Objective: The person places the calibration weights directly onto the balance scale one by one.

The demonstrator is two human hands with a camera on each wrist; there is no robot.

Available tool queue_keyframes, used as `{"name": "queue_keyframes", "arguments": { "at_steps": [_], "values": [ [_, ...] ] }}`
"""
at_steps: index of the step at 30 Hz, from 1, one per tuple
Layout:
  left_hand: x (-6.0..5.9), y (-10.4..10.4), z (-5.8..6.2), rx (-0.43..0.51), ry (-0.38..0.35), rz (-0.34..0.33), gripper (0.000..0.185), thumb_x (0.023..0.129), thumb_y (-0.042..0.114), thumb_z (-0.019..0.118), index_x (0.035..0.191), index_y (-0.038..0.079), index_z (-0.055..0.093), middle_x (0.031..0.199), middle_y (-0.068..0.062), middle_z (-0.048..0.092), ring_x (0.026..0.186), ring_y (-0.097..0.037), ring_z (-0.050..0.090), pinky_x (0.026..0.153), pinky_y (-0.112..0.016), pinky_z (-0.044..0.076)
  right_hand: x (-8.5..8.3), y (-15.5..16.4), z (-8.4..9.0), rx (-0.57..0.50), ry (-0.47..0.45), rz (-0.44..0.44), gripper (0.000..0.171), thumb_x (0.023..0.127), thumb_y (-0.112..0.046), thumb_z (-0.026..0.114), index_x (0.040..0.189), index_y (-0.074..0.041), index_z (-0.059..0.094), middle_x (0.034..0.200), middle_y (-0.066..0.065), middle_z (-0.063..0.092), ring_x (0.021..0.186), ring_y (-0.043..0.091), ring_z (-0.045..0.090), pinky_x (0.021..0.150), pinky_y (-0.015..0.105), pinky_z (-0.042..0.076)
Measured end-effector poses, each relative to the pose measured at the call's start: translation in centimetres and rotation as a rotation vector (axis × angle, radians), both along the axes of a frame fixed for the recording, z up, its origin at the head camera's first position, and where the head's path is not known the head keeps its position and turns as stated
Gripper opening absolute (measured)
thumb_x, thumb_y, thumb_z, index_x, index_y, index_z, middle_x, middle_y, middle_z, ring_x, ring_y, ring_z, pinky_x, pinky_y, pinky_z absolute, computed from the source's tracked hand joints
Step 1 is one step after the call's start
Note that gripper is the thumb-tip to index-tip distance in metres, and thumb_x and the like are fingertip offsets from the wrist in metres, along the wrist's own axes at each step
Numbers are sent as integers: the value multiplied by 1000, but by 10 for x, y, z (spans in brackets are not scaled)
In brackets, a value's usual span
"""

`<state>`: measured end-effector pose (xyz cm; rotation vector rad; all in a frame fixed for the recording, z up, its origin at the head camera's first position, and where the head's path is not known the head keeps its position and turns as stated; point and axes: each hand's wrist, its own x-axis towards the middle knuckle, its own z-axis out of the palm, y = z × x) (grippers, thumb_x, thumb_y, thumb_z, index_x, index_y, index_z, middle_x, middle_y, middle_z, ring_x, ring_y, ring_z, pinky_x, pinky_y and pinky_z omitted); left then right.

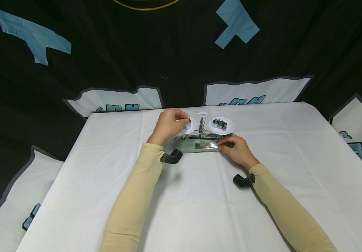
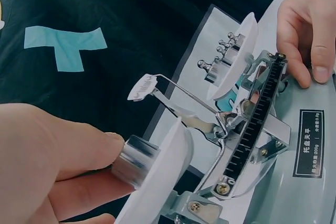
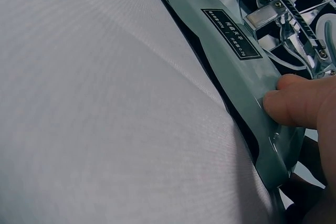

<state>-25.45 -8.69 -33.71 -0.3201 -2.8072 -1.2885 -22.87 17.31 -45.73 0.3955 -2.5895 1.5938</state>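
A small two-pan balance scale (image 1: 199, 143) with a grey-green base (image 3: 247, 72) stands at the far middle of the white-clothed table (image 1: 199, 210). My left hand (image 1: 169, 124) pinches a metal cylinder weight (image 2: 134, 160) at the left white pan (image 2: 163, 177). The right pan (image 1: 221, 125) carries several small metal weights (image 2: 220, 59). My right hand (image 1: 236, 147) rests on the base's right end, a fingertip (image 3: 294, 103) pressed on its edge.
A black backdrop with pale blue patches (image 1: 236, 22) hangs behind and around the table. The white cloth spreads wide in front of the scale. Black wrist camera mounts (image 1: 171, 157) sit on both forearms.
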Motion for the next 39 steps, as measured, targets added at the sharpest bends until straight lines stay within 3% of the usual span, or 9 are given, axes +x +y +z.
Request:
{"name": "queue_keyframes", "arguments": {
  "at_steps": [9,20,30,39],
  "values": [
    [2,-1,0,9,8,-12,21,95,11,64,110,4,77,113,-13,76,110,-27,67,91,-39,54,-1,1,0,7,9,3,16,84,5,70,98,4,76,120,23,69,127,39,58,118,53,39],
    [4,-12,2,41,2,11,28,95,17,62,118,6,75,122,-11,74,120,-27,64,104,-46,51,-1,0,1,17,12,7,15,84,4,70,98,4,76,120,23,69,128,40,57,118,54,38],
    [11,-43,6,66,11,61,32,99,22,58,123,6,72,128,-12,71,128,-30,60,108,-50,50,0,1,2,23,11,2,15,85,4,70,99,4,76,120,24,69,127,40,57,118,53,38],
    [13,-75,0,92,-7,150,33,100,24,58,125,6,71,130,-13,71,131,-30,59,110,-51,49,1,-1,1,18,28,2,14,85,4,70,98,3,76,117,24,69,124,39,59,116,51,39]
  ]
}}
